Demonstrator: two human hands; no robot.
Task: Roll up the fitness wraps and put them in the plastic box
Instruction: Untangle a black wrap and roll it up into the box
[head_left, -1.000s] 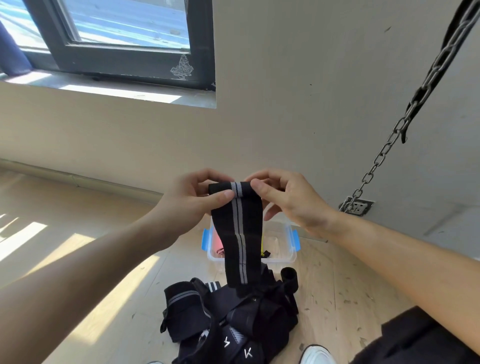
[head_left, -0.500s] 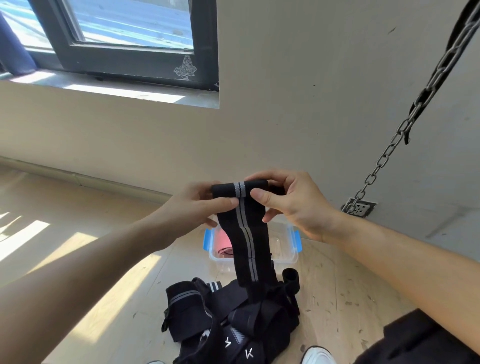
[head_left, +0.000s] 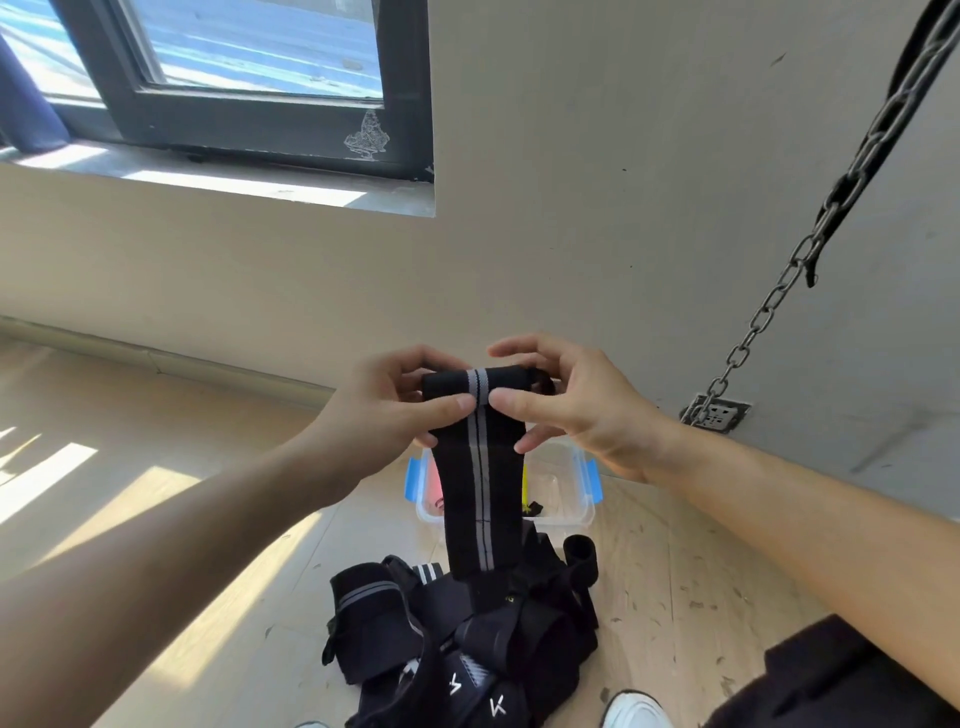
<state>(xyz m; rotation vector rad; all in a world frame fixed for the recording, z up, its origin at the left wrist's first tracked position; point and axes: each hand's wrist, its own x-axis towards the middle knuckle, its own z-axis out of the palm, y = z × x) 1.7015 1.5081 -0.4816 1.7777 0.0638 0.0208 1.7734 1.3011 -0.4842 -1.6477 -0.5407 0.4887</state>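
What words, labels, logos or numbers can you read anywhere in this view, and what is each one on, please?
"K": white mark on a black wrap in the pile.
Second mark beside it: K-like, unclear.
Yellow print in the pile: too small to read.
Window sticker: white figure, no legible words.
Held wrap: grey stripes, no text.

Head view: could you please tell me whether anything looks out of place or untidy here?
Yes: a tangled heap of black fabric wraps sprawls on the wooden floor, outside the clear plastic box with blue clips. The left hand and right hand grip a black grey-striped wrap, rolled only at its top.
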